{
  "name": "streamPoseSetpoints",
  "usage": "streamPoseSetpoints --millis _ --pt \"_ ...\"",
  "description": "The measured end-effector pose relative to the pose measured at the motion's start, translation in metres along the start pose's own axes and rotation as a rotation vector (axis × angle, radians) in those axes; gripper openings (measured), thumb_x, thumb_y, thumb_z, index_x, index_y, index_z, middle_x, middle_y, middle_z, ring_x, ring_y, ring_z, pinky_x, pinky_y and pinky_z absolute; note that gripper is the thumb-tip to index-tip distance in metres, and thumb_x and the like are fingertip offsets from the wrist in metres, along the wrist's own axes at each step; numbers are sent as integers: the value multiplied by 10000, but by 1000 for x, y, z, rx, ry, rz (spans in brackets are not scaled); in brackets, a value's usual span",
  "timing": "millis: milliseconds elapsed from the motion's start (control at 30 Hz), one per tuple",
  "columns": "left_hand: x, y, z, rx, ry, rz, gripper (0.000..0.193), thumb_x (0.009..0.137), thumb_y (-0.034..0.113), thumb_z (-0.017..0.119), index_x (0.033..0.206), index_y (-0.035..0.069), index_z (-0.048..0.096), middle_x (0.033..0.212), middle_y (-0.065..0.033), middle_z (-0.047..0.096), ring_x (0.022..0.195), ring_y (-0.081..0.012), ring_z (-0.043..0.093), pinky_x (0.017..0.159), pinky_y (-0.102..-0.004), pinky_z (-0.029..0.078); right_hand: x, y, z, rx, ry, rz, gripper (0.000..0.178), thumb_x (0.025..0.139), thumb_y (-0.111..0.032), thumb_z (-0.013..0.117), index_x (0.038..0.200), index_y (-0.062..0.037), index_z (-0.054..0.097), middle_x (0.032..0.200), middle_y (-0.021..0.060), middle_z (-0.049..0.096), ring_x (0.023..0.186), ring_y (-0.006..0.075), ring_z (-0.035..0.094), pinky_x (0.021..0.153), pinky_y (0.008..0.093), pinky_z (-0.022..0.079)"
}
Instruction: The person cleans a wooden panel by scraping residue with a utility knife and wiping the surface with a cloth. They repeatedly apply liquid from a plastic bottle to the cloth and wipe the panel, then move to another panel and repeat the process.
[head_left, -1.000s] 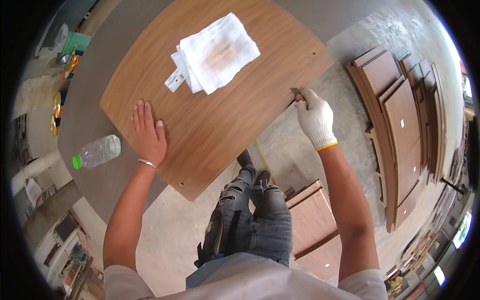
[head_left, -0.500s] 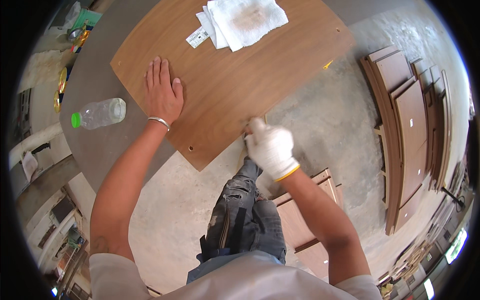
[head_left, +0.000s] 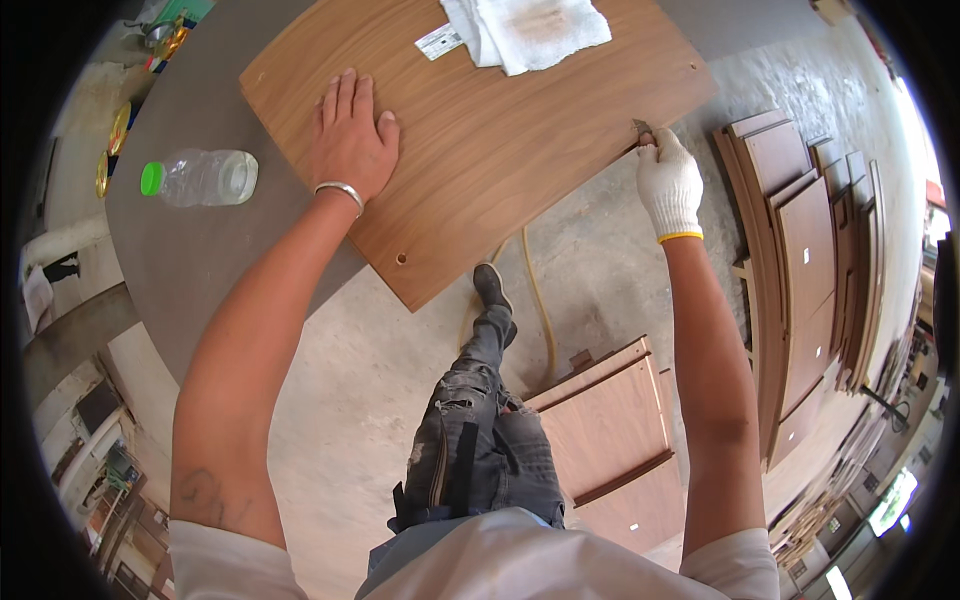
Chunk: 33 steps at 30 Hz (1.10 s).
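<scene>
A brown wood-grain panel [head_left: 480,170] lies on a grey table, overhanging its right side. My bare left hand [head_left: 355,140], with a metal bangle at the wrist, rests flat on the panel's left part, fingers stretched out. My right hand [head_left: 668,185] wears a white knitted glove with a yellow cuff. It is closed at the panel's right long edge, around a small dark tool [head_left: 642,130] with a thin metal-looking tip. The gloved fingers hide most of that tool. A round hole [head_left: 401,259] shows near the panel's closest corner.
Folded white cloth [head_left: 530,35] with a brown stain and a printed label [head_left: 440,41] lie on the panel. A clear bottle [head_left: 205,178] with a green cap lies on the grey table [head_left: 190,270]. Stacked panels [head_left: 805,260] stand right; more panels [head_left: 610,430] and a yellow hose [head_left: 540,300] are below.
My right hand has moved up and right along the panel's edge, from near the closest corner towards the far end. My left hand stays flat on the panel. The whole view has shifted slightly.
</scene>
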<state>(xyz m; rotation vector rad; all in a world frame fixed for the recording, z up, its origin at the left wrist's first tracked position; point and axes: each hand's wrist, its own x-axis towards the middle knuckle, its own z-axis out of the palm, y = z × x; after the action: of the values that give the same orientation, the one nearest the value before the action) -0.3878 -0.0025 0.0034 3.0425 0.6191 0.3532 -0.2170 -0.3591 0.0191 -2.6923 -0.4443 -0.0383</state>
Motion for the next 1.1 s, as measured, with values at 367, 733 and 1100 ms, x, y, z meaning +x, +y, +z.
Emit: streamPoseSetpoints --millis 367,733,1100 --pt "0 -2 3 -2 19 -11 618 1026 360 463 1534 7 459 1650 -189 400 1546 -353 325 1284 -505 231 -111 -90 12 44 -143 -225 111 952 -180 655 1045 -131 690 731 184 687 702 408 694 625 509 530" --pt "1 1 3 7 23 -18 635 1033 379 462 1547 6 449 1656 -194 388 1550 -355 319 1287 -504 226 -199 -154 36 171 -256 -318 150 858 -187 708 919 -117 591 641 127 668 588 359 674 591 476 526" --pt "3 -2 6 -27 20 -26 635 1032 370 468 1555 11 442 1662 -187 384 1555 -346 314 1288 -505 222 -309 -180 60 203 -695 -532 157 945 -228 667 889 -90 616 611 120 634 586 327 680 570 480 514"
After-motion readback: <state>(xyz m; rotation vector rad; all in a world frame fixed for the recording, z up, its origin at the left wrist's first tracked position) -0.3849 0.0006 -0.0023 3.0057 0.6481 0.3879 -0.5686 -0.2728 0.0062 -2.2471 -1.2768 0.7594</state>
